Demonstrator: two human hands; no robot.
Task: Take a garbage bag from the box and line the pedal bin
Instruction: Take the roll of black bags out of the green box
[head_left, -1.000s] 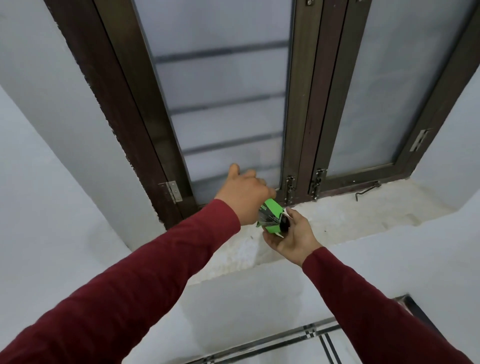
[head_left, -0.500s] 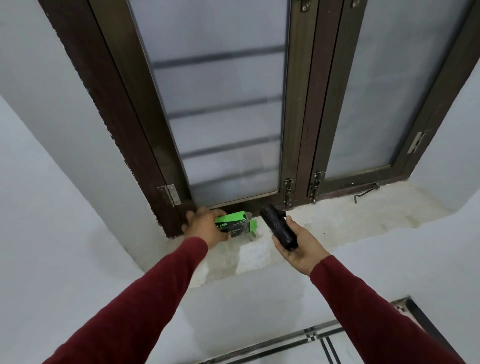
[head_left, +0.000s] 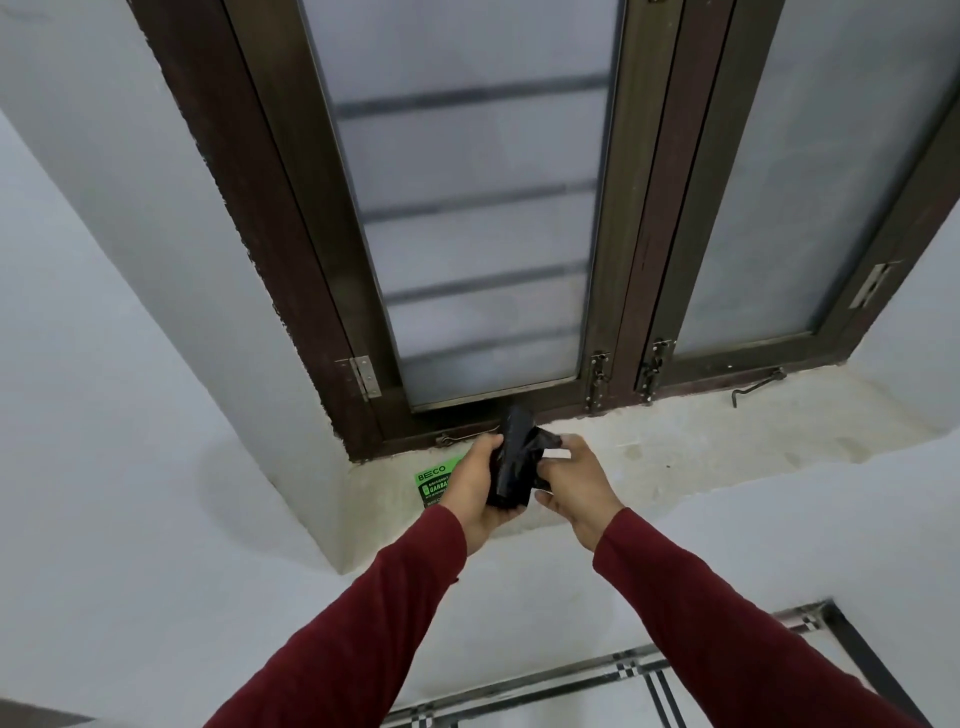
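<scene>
A black roll of garbage bags (head_left: 513, 462) is held upright over the window sill between both hands. My left hand (head_left: 470, 491) grips its lower part from the left. My right hand (head_left: 574, 480) pinches a loose black flap at the roll's upper right. The green garbage bag box (head_left: 435, 480) lies flat on the sill just left of my left hand, partly hidden by it. No pedal bin is in view.
A pale concrete window sill (head_left: 675, 447) runs under a dark-framed window (head_left: 618, 260) with frosted panes. Latches and a hook stay sit along the frame's bottom edge. White walls flank the recess. Tiled floor with dark stripes shows at the bottom right.
My left hand put the green box down on the sill and came over to the roll. The roll, earlier in my right hand alone, is now held by both hands.
</scene>
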